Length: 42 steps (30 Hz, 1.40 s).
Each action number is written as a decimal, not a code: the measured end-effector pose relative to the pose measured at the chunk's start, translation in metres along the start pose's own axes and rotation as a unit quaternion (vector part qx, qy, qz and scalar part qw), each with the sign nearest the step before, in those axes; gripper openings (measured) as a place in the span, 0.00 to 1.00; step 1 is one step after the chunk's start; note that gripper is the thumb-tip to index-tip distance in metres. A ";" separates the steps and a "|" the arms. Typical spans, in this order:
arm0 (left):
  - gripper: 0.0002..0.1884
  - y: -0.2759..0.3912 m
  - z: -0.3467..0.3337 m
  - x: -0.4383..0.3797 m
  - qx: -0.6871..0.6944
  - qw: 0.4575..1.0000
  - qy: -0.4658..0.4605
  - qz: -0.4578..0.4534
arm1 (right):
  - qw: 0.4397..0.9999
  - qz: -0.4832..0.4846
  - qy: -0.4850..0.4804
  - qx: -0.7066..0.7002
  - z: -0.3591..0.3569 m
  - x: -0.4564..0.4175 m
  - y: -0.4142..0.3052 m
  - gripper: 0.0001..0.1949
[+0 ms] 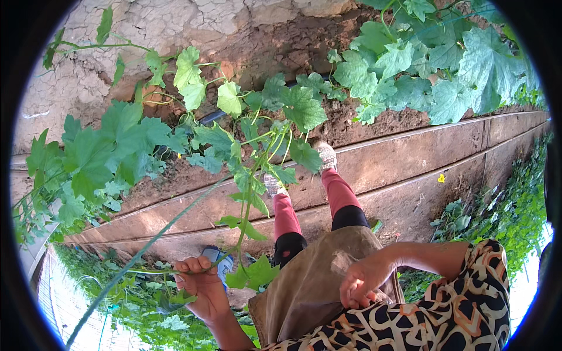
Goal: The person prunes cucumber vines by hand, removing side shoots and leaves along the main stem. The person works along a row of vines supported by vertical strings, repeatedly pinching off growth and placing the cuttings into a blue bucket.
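A long green vine stem (249,197) with lobed leaves hangs down in front of me and bends towards my left hand (199,278). The fingertips of that hand are closed around the stem, low left of centre. Near it a teal twine (145,245) runs slantwise from the lower left up to the vine. My right hand (362,281) rests curled against the brown apron (307,302) at my waist. Its fingers are partly hidden, so I cannot tell whether they hold a fold of the cloth or something else.
Leafy vines (88,158) spread at the left, with more plants (448,79) at the upper right. A concrete path with raised edges (395,166) crosses under my feet. Cracked soil (184,22) lies beyond. A blue and white object (219,259) is behind my left hand.
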<state>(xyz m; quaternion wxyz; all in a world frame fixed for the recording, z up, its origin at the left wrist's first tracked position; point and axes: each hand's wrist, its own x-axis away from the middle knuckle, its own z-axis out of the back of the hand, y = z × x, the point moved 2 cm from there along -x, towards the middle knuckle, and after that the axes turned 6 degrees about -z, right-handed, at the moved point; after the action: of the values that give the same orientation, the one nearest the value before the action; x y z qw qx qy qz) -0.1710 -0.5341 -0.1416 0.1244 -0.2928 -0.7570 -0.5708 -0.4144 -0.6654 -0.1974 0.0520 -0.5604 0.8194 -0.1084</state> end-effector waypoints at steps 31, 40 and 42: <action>0.05 -0.001 0.016 0.002 0.054 0.997 -0.021 0.051 | 0.504 0.121 0.836 0.177 0.301 -0.018 -0.065 0.09; 0.05 -0.016 0.004 0.016 0.083 0.994 -0.017 0.069 | 0.661 0.338 0.576 -0.343 0.297 -0.021 -0.056 0.08; 0.05 -0.020 0.000 0.020 0.101 0.991 -0.015 0.082 | 0.668 0.351 0.535 -0.380 0.298 -0.023 -0.057 0.11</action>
<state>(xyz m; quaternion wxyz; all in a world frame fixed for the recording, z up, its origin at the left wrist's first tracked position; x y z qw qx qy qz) -0.1986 -0.5311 -0.1465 0.1883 -0.3489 -0.7856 -0.4750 -0.2930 -0.6995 -0.4740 -0.5788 -0.0487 0.8129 -0.0422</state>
